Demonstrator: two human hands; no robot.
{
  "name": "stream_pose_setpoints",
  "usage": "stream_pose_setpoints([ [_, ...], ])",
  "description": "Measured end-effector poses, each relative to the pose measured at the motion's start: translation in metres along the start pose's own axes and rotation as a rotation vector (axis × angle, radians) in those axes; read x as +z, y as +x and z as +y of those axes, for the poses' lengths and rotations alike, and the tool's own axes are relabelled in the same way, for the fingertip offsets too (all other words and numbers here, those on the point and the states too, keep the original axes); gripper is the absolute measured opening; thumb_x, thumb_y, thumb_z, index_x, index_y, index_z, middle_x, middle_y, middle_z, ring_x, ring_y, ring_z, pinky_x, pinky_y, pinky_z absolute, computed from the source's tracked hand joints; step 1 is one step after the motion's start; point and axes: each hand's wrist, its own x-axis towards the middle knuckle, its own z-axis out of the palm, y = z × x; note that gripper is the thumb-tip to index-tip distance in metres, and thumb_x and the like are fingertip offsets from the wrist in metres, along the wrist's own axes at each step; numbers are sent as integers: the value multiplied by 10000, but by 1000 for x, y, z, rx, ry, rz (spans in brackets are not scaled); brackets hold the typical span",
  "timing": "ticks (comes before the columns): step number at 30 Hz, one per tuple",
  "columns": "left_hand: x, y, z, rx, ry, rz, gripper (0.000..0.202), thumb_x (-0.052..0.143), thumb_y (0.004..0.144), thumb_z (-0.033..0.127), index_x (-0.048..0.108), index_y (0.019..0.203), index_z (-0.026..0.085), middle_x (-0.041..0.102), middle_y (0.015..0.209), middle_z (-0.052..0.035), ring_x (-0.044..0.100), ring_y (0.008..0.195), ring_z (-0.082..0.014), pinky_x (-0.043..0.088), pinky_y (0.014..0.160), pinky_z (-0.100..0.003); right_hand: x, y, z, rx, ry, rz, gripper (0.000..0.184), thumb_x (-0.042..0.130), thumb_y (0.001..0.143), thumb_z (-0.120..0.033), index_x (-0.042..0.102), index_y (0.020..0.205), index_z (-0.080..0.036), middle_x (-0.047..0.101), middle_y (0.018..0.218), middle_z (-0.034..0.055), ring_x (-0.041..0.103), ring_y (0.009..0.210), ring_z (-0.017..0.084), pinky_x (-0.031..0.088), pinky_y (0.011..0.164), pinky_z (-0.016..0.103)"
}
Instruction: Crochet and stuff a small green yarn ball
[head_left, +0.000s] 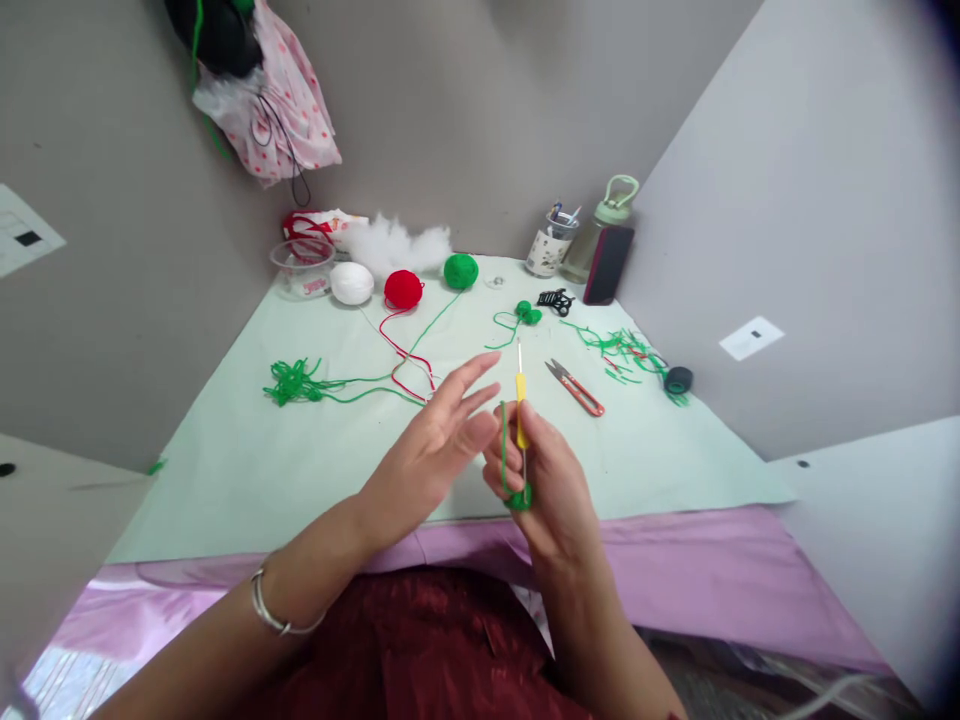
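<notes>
Yellow covers the grip of the crochet hook [522, 385] that we hold just right of the frame's centre, with slim metal showing above and below it. Our right hand [553, 470] is closed around this grip, thumb pressed along it, the hook standing nearly upright. At its lower end sits a small, rounded green yarn piece [519, 498], close against our palm; whether the metal passes through it we cannot tell. One taut green strand [503, 450] runs from the piece up to our curled fingers. Our left hand [427, 455] is open beside it, fingers extended and slightly spread, gripping nothing that we can see.

Reddish lettering marks the clear tub [304, 280] at upper left on the table [360, 460], too small for us to read. Dark printed motifs decorate the pale pen cup [547, 252] at upper right.
</notes>
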Motion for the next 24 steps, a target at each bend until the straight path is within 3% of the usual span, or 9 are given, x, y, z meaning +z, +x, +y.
stream_pose_setpoints([
  [4,-11,10,-3,169,390,222,467,628,976,531,618,1375,289,472,1623,-94,474,1468,-291,468,1141,-427,-4,-2,6,-74,-113,35,243,750,872,-412,668,883,-183,408,542,-94,276,421,38,222,409,184],
  [6,-14,10,-4,197,541,223,386,576,1006,509,679,1269,246,634,1424,-113,586,1302,-277,475,1080,-417,-7,-2,5,-108,-146,58,241,744,876,-387,703,993,-180,407,544,-95,288,429,44,222,424,195],
  [10,-17,8,-6,71,636,-134,368,549,1011,534,732,1157,250,744,1097,-61,657,1000,-241,489,919,-370,-10,-2,-2,-130,-113,50,233,718,900,-377,720,1013,-173,380,547,-101,270,422,33,223,428,188],
  [12,-20,10,-7,-16,663,-311,333,591,988,537,753,1003,247,736,915,-26,647,858,-218,484,829,-345,-11,-1,-5,-117,-61,43,209,722,898,-378,706,954,-177,347,550,-108,240,417,29,219,416,178],
  [14,-26,12,-6,-25,732,-298,307,618,978,501,746,878,241,704,808,-11,617,790,-207,473,810,-344,-13,0,-9,-80,8,31,203,736,882,-378,678,890,-183,311,558,-111,210,420,33,205,396,171],
  [17,-34,11,0,51,748,47,216,710,918,452,750,926,240,719,953,-44,626,930,-235,481,880,-363,-17,3,-11,-30,101,38,212,757,857,-368,650,844,-186,303,576,-106,212,435,39,212,379,158],
  [19,-33,5,2,-2,510,174,297,688,930,500,733,1070,242,714,1139,-81,647,1028,-252,519,862,-361,-17,5,-9,-32,127,74,224,765,854,-376,646,841,-187,320,585,-101,244,445,38,241,385,151],
  [21,-25,-3,0,-107,145,80,420,573,987,580,675,1253,273,630,1407,-113,649,1174,-283,571,845,-369,-13,4,-5,-79,138,132,235,767,857,-392,648,839,-190,345,586,-96,283,455,38,278,401,149],
  [24,-6,-10,-9,-209,-200,-124,618,565,969,653,487,1513,370,310,1716,-96,475,1465,-363,572,1012,-469,-3,0,2,-211,140,213,234,750,879,-406,661,841,-194,383,587,-87,339,469,40,322,430,148],
])
